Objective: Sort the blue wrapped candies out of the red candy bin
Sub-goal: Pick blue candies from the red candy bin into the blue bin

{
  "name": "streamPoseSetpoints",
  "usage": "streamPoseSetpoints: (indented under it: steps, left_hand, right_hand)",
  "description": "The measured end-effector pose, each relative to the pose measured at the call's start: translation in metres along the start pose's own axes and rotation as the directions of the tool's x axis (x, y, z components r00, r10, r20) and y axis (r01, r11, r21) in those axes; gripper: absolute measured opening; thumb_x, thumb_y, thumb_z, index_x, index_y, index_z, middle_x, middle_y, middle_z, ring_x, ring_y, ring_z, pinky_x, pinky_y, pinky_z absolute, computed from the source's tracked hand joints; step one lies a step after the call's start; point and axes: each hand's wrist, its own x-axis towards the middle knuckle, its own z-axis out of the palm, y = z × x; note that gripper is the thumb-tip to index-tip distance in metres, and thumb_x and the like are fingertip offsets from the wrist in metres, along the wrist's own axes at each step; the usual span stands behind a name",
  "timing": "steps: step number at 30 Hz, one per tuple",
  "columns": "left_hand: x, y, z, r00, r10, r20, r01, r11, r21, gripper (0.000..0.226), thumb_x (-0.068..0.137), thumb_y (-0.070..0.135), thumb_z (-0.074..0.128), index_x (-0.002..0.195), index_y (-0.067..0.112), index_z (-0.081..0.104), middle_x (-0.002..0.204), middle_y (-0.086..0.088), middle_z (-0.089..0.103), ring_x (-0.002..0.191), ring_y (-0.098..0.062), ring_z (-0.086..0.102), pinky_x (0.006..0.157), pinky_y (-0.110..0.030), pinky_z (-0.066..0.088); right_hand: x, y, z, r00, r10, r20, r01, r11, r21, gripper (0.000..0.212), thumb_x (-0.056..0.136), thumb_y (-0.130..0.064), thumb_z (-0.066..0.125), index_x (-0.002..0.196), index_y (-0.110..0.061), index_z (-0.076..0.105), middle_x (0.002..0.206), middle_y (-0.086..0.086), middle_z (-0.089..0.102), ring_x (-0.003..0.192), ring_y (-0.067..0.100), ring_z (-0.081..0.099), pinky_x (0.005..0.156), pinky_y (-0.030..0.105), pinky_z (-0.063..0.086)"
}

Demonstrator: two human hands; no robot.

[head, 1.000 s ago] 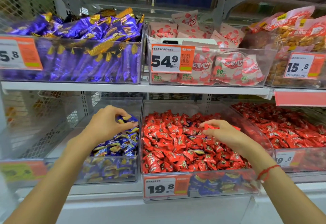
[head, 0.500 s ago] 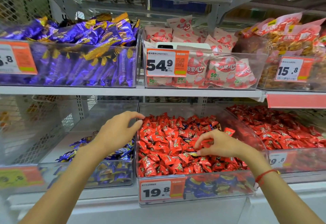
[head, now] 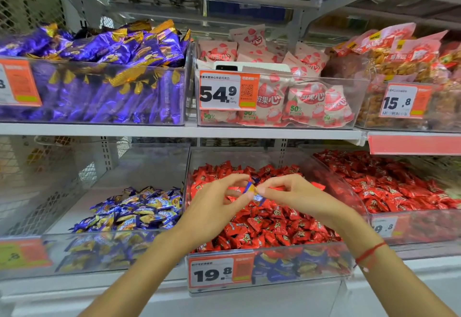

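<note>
**Blue candy pinched between both hands above red bin**

Blue wrapped candy (head: 252, 190) sits mid-air over the red candy bin (head: 272, 249), directly above its red pile. Left hand (head: 214, 206) pinches it from the left, thumb and forefinger closed on the wrapper; right hand (head: 296, 198) grips its right side, fingertips touching it. Long axis runs roughly up-down, slightly tilted. Both hands equally near. Blue candy bin (head: 82, 254) lies just left of the red bin, so the left hand looks better placed to carry it over.
</note>
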Motion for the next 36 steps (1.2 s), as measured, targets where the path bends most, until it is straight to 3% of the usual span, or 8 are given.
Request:
streamPoseSetpoints:
  steps: [3, 7, 10, 14, 19, 25, 32, 36]
  left_hand:
    - [0.002, 0.005, -0.008, 0.994, -0.022, -0.11, 0.011, 0.995, -0.1, 0.014, 0.09, 0.034, 0.065, 0.103, 0.034, 0.071, 0.097, 0.022, 0.07, 0.087, 0.006, 0.066, 0.078, -0.019, 0.052]
    - [0.001, -0.007, -0.039, 0.973, -0.09, -0.21, 0.065, 0.99, -0.123, 0.006, 0.089, 0.03, 0.067, 0.09, 0.033, 0.071, 0.085, 0.017, 0.073, 0.083, 0.002, 0.067, 0.08, -0.025, 0.053]
    - [-0.005, -0.028, -0.058, 0.904, -0.185, -0.386, 0.237, 0.967, 0.092, 0.003, 0.088, 0.036, 0.066, 0.085, 0.038, 0.065, 0.079, 0.018, 0.069, 0.085, -0.006, 0.066, 0.076, -0.03, 0.05]
    - [-0.018, -0.053, -0.067, 0.825, -0.244, -0.51, 0.433, 0.854, 0.29, 0.017, 0.092, 0.038, 0.059, 0.107, 0.037, 0.065, 0.09, 0.013, 0.068, 0.096, -0.018, 0.064, 0.067, -0.03, 0.038]
    - [-0.015, -0.045, -0.048, 0.909, -0.023, -0.417, 0.227, 0.866, 0.446, 0.027, 0.094, 0.032, 0.058, 0.12, 0.028, 0.061, 0.122, 0.012, 0.061, 0.111, -0.016, 0.055, 0.078, -0.032, 0.042]
    - [-0.004, -0.013, 0.002, 0.992, 0.117, 0.046, -0.124, 0.848, 0.515, 0.039, 0.1, 0.04, 0.039, 0.138, 0.036, 0.046, 0.147, 0.023, 0.038, 0.136, 0.001, 0.033, 0.106, -0.021, 0.03]
    - [-0.004, -0.019, 0.008, 0.975, 0.101, 0.2, -0.205, 0.758, 0.619, 0.04, 0.102, 0.044, 0.032, 0.135, 0.032, 0.05, 0.137, 0.016, 0.052, 0.125, -0.008, 0.048, 0.101, -0.027, 0.039]
    - [-0.006, -0.025, 0.012, 0.974, 0.115, 0.195, -0.213, 0.755, 0.621, 0.035, 0.098, 0.041, 0.039, 0.122, 0.032, 0.063, 0.119, 0.014, 0.064, 0.111, -0.009, 0.059, 0.092, -0.028, 0.048]
  right_hand:
    - [0.001, -0.01, 0.009, 0.996, -0.045, -0.079, 0.051, 0.996, 0.075, 0.017, 0.091, -0.031, 0.062, 0.098, -0.022, 0.075, 0.055, -0.028, 0.058, 0.057, -0.013, 0.052, 0.061, 0.009, 0.037]
    - [0.009, -0.006, 0.015, 0.997, 0.03, -0.073, -0.021, 0.993, 0.118, 0.017, 0.09, -0.043, 0.059, 0.096, -0.033, 0.071, 0.082, -0.027, 0.061, 0.074, -0.008, 0.052, 0.08, 0.023, 0.039]
    - [0.011, 0.0, 0.017, 0.997, 0.072, -0.036, -0.072, 0.997, 0.007, 0.019, 0.1, -0.026, 0.048, 0.099, -0.035, 0.065, 0.096, -0.015, 0.059, 0.079, 0.004, 0.054, 0.073, 0.024, 0.043]
    - [0.01, 0.01, 0.016, 0.999, 0.014, -0.039, -0.023, 0.972, -0.232, 0.017, 0.096, -0.016, 0.055, 0.104, -0.031, 0.056, 0.105, -0.009, 0.057, 0.082, 0.015, 0.062, 0.076, 0.029, 0.05]
    - [0.009, 0.027, 0.011, 0.996, 0.071, -0.061, -0.086, 0.947, -0.308, 0.023, 0.081, -0.021, 0.076, 0.089, -0.031, 0.056, 0.1, -0.006, 0.063, 0.092, 0.012, 0.062, 0.088, 0.031, 0.052]
    - [0.006, 0.032, 0.011, 0.986, 0.046, 0.161, 0.002, 0.958, -0.288, 0.022, 0.092, -0.013, 0.063, 0.112, -0.019, 0.068, 0.114, -0.004, 0.068, 0.104, 0.004, 0.062, 0.093, 0.019, 0.048]
    - [0.018, 0.058, -0.038, 0.956, 0.134, -0.262, -0.229, 0.897, -0.378, 0.032, 0.092, 0.0, 0.048, 0.099, -0.024, 0.068, 0.108, 0.0, 0.067, 0.108, 0.02, 0.062, 0.097, 0.032, 0.048]
    - [0.061, 0.085, -0.047, 0.936, 0.192, -0.296, -0.334, 0.748, -0.573, 0.034, 0.097, -0.021, 0.05, 0.13, -0.015, 0.053, 0.132, 0.013, 0.057, 0.119, 0.03, 0.054, 0.099, 0.038, 0.045]
